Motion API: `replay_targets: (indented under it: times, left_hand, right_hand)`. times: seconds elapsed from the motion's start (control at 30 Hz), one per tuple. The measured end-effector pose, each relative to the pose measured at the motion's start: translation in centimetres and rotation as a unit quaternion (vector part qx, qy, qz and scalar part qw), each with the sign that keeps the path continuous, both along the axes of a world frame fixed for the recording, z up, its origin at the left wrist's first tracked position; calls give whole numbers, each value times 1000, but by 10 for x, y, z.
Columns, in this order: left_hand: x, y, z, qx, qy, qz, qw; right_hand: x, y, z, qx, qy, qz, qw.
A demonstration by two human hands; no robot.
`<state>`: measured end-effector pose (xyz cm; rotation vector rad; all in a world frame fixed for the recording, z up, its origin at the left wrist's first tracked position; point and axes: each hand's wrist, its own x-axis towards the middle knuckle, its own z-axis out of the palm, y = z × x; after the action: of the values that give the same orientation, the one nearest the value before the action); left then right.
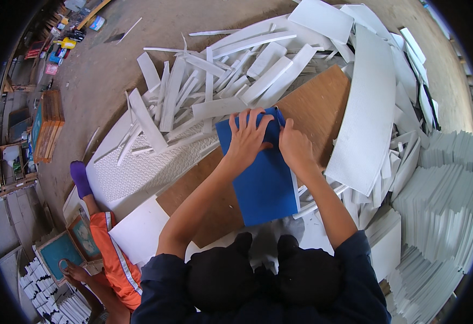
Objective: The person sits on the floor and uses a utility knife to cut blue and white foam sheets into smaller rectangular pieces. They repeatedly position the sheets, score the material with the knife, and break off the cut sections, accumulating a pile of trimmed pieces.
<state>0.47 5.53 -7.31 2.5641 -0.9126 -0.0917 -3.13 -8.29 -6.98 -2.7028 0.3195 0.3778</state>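
A blue rectangular panel (266, 189) with a white edge lies over a brown wooden board (323, 100) in front of me. My left hand (247, 137) presses on the panel's far part, its fingers spread and its palm down. Beside it, at the panel's far right corner, my right hand (296, 146) is closed, thumb pointing away from me. A small dark-blue piece (280, 116) shows just past that thumb. Whether it is a tool or part of the panel, I cannot tell. The inside of the right hand's grip is hidden.
White offcut strips (215, 81) are heaped beyond the board. A ribbed white sheet (363, 108) lies at the right, near tall stacks of white sheets (436, 200). At the lower left, another person's orange-clothed leg (118, 254) and hand (74, 271) show beside framed teal panels (61, 254).
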Motion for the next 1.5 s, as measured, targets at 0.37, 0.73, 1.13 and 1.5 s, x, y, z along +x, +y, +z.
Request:
replay_targets:
  times: [0.37,0.73,1.13,1.5]
  left_hand:
    - [-20,6,-14,27,31,-54,998]
    - [-26,2,-24,68,38,-59,995]
    - [-25,-8,-26,120,76,-38,989]
    - [-28,-7,-24,79,98,-18,992]
  right_hand:
    - [11,-1,-7,-38,-14,30,999]
    - [6,-6,-12,23,-4,-15,1000]
    - [-136,-25,18,36,161,31,986]
    - [9,-12,-2,-9,-42,20,999]
